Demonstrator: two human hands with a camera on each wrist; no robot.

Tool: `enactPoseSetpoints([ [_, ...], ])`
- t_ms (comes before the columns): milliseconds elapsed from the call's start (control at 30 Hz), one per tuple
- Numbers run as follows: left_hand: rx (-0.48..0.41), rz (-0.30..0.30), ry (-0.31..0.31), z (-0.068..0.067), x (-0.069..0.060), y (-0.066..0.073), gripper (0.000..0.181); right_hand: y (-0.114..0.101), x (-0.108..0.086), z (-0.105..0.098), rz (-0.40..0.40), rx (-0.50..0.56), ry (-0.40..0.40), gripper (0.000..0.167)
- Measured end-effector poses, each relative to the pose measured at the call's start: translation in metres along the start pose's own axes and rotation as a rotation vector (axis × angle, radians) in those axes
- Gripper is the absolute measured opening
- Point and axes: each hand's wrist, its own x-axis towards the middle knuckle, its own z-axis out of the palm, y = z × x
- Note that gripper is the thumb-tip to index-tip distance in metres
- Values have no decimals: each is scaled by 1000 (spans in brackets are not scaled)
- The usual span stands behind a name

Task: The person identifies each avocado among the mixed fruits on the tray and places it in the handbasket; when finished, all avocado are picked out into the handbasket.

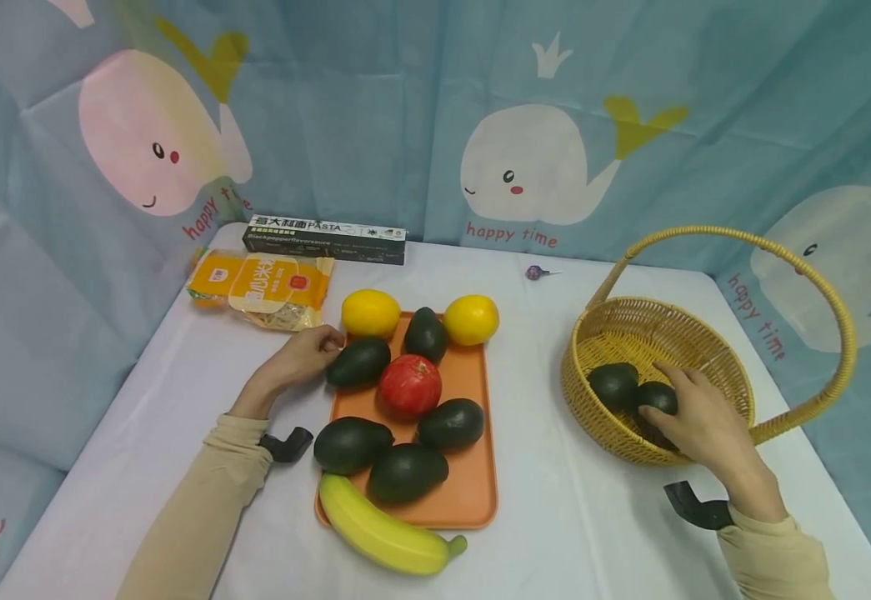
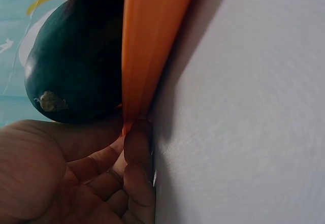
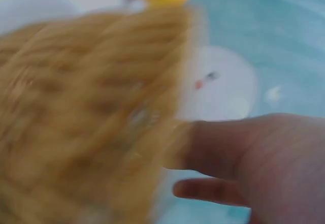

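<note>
My left hand (image 1: 302, 360) pinches the left rim of an orange tray (image 1: 473, 500); the left wrist view shows thumb and fingers on its edge (image 2: 147, 41). Right beside those fingers lies a dark green avocado (image 1: 360, 363). Several more avocados (image 1: 407, 472), a red pomegranate (image 1: 409, 386), two lemons (image 1: 370, 314) and a banana (image 1: 386, 533) sit on the tray or at its edges. My right hand (image 1: 705, 421) reaches into a wicker basket (image 1: 581, 392), fingers extended and spread over an avocado (image 1: 658, 398). Another avocado (image 1: 613, 385) lies beside it. The right wrist view is blurred, with the basket wall (image 3: 91, 117) hiding the thumb tip.
A pasta box (image 1: 325, 240) and an orange-yellow food packet (image 1: 262, 286) lie at the back left. Near the back edge is a small wrapped lollipop (image 1: 535, 272). The basket's tall handle (image 1: 843, 333) arches over its right side. A whale-print curtain (image 1: 375, 108) hangs behind the table.
</note>
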Motion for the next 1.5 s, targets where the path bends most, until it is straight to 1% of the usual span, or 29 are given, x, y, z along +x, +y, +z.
enactPoseSetpoints([
  [33, -1, -2, -2, 0, 0, 0, 28, -9, -1, -2, -16, 9, 57, 70],
  [67, -2, -3, -4, 0, 0, 0, 28, -18, -2, -3, -49, 25, 124, 66],
  [133, -6, -4, -5, -1, 0, 0, 28, -41, -2, -3, -160, 66, 260, 57],
  [167, -9, -4, -6, -1, -1, 1, 28, -53, -2, -1, -233, 87, 325, 54],
  [200, -12, -3, -7, -1, 0, 1, 28, -65, -1, 2, -303, 100, 363, 51],
  [267, -18, -2, -8, 0, 0, 1, 28, -87, 0, 13, -454, 107, 405, 50],
  [300, -21, 0, -7, 0, 0, 1, 27, -97, 0, 19, -524, 103, 400, 51],
  [367, -24, 7, -3, 2, 0, 1, 26, -116, 1, 33, -653, 77, 356, 54],
  [467, -32, 14, 0, 4, 0, 0, 24, -136, 2, 53, -803, 23, 242, 61],
  [533, -36, 13, -2, 6, 0, 0, 24, -145, 2, 65, -867, -12, 183, 65],
  [600, -36, 8, -6, 6, -1, 0, 24, -151, 2, 75, -900, -41, 148, 66],
  [700, -31, 1, -9, 7, -1, 0, 25, -157, 2, 87, -910, -62, 130, 66],
  [867, -29, -17, -8, 6, -1, 0, 27, -162, 6, 97, -901, -52, 155, 59],
  [967, -38, -31, -10, 6, -2, -1, 27, -161, 7, 98, -898, -21, 177, 56],
  [1067, -45, -33, -11, 7, -3, -1, 27, -157, 7, 93, -875, 43, 192, 57],
  [1167, -46, -26, -10, 6, -3, -2, 27, -146, 6, 78, -823, 100, 237, 62],
  [1300, -35, -18, -8, 4, -1, -2, 27, -122, 5, 48, -730, 119, 363, 69],
  [1367, -30, -18, -7, 3, -1, -2, 27, -106, 5, 30, -660, 130, 421, 70],
  [1500, -18, -15, -11, 0, 0, 0, 27, -67, 6, -4, -479, 137, 501, 70],
])
